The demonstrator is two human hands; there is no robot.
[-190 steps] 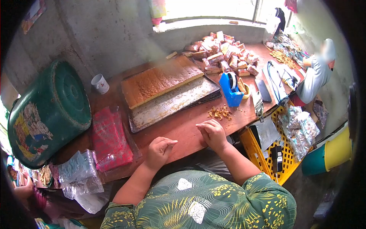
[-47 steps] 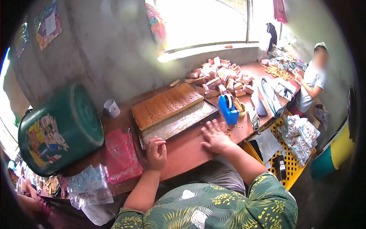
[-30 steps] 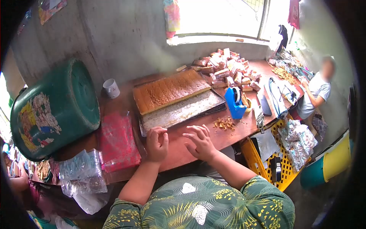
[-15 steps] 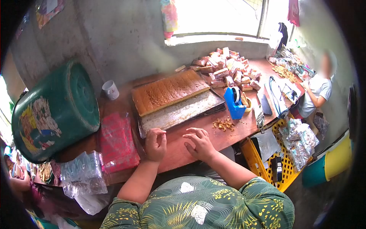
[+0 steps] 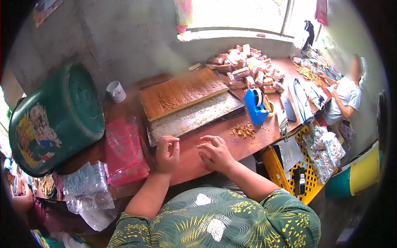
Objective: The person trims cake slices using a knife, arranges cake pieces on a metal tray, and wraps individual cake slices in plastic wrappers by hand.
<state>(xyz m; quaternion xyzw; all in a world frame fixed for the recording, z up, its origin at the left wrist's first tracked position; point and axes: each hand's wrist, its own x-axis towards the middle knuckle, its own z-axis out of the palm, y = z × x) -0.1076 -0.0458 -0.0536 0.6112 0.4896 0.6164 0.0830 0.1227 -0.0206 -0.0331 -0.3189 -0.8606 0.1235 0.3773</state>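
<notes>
My left hand [image 5: 167, 155] hovers at the near edge of the table, its fingers loosely curled with a small gap to the thumb and nothing seen between them. To its right, my right hand [image 5: 217, 153] has bent, spread fingers and holds nothing. Just beyond both hands lies a metal baking tray [image 5: 186, 120]. A large brown-topped sheet cake [image 5: 182, 93] with a yellow side covers its far part. Brown scraps [image 5: 243, 130] lie on the table to the right of my right hand, near a blue tape dispenser [image 5: 255, 109].
Wrapped bars [image 5: 248, 68] are heaped by the window. A mug [image 5: 116, 91], green plastic drum [image 5: 58, 120], pink plastic sheets [image 5: 124, 153] and clear bags [image 5: 89, 188] lie left. A phone [image 5: 288, 109] and yellow crate [image 5: 306, 182] are right. A co-worker [image 5: 343, 97] sits far right; another person's hand [image 5: 24, 198] shows left.
The view has shifted slightly. My hands keep nearly the same pose above the table edge. At far right, the co-worker's hand has reached toward the pile in front of them.
</notes>
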